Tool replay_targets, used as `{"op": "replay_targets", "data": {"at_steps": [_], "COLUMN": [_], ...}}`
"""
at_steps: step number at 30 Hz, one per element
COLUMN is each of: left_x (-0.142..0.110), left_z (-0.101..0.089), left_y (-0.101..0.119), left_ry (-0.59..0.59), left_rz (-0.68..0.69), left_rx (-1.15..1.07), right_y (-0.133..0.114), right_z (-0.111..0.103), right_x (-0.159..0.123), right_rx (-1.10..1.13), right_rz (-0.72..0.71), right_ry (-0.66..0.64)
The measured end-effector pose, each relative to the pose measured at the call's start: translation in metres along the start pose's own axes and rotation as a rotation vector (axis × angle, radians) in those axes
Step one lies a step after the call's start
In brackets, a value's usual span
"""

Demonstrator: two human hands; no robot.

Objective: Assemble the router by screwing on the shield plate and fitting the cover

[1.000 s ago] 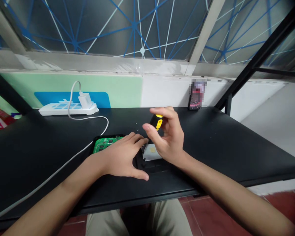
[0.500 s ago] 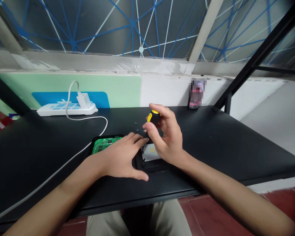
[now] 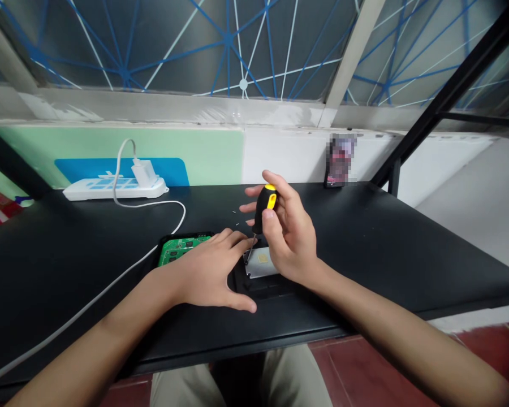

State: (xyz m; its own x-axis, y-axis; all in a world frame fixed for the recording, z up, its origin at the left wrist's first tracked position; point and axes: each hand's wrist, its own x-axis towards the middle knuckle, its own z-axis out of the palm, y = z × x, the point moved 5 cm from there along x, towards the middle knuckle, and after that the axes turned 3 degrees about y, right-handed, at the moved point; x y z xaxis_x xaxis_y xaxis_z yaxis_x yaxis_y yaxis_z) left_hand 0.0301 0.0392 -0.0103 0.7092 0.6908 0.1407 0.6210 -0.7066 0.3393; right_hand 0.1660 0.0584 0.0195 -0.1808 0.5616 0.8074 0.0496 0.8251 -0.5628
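Observation:
My right hand (image 3: pixel 294 240) holds a black-and-yellow screwdriver (image 3: pixel 261 216) between thumb and forefinger, the other fingers loosely spread behind the handle. Its thin shaft slants down to the left edge of a silver metal plate (image 3: pixel 263 268) with a pale yellow patch. My left hand (image 3: pixel 207 271) lies palm down with its thumb stretched out, over a black-framed device. Its fingertips reach the lower shaft; whether they touch it I cannot tell. From under this hand a green circuit board (image 3: pixel 177 252) shows at the left; the rest of the device is covered.
Two tiny screws (image 3: pixel 237 224) lie on the black table (image 3: pixel 377 254) behind my hands. A white power strip (image 3: pixel 93 189) with a plugged-in charger (image 3: pixel 144 172) stands at the back left, its white cable (image 3: pixel 89 305) crossing the table. A phone (image 3: pixel 337 164) leans against the wall.
The screwdriver handle has turned and now stands more in sight. My right fingers have opened out and shifted around it. My left hand has stayed in place.

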Motion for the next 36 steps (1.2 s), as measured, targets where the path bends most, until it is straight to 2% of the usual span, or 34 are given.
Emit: {"op": "replay_targets", "data": {"at_steps": [4,7,10,18,24,30,32,36], "left_x": [0.001,0.0,0.0,0.0,0.0,0.0,0.0,-0.001], "left_z": [0.0,0.0,0.0,0.0,0.001,-0.001,-0.001,0.001], "left_y": [0.0,0.0,0.0,-0.001,0.0,0.002,0.001,0.0], "left_ry": [-0.004,0.014,0.022,0.018,-0.009,-0.017,-0.005,0.022], "left_rz": [0.01,0.016,0.027,0.013,0.013,0.008,0.005,0.028], "left_rx": [-0.01,-0.032,-0.045,-0.01,0.012,-0.036,-0.04,-0.009], "right_y": [-0.001,-0.008,-0.014,-0.006,-0.003,-0.012,-0.014,-0.016], "right_z": [-0.002,-0.005,-0.005,0.0,0.001,-0.005,-0.006,-0.003], "right_x": [0.003,0.005,0.006,0.001,0.001,0.004,0.003,0.002], "right_rx": [-0.111,-0.201,-0.198,0.038,-0.043,-0.121,-0.076,0.045], "right_rz": [-0.057,-0.151,-0.201,-0.018,-0.052,-0.215,-0.213,-0.114], "right_ry": [0.058,0.094,0.087,-0.015,0.009,0.117,0.107,0.028]}}
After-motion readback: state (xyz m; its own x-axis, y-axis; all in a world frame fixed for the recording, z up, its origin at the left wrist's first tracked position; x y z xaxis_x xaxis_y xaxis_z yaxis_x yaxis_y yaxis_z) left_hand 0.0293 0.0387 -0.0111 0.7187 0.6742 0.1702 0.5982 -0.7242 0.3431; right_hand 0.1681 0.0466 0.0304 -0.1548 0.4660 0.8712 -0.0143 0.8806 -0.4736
